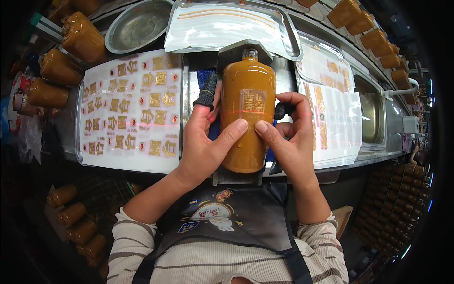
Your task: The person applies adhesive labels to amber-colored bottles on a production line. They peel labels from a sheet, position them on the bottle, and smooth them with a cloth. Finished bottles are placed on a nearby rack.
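An amber-brown glazed bottle (pixel 248 149) with a bare glass neck lies in a metal cradle (pixel 227 53), its mouth pointing away from me. A clear-backed decal with gold characters (pixel 253 101) sits on its front. My left hand (pixel 209 138) holds the bottle's left side, its thumb pressed below the decal. On the opposite side my right hand (pixel 292 135) steadies the bottle, its thumb tip close to the left one. Black finger covers (pixel 205 94) wrap some fingers of both hands. Part of a blue cloth (pixel 207 78) shows beside the cradle.
Gold-and-red decal sheets (pixel 131 117) lie on a tray at left; more decal strips (pixel 321 117) lie at right. Behind are a metal bowl (pixel 140 26) and a tray with gold strips (pixel 227 21). Brown bottles (pixel 83 39) stand at left; a sink (pixel 370 110) is at right.
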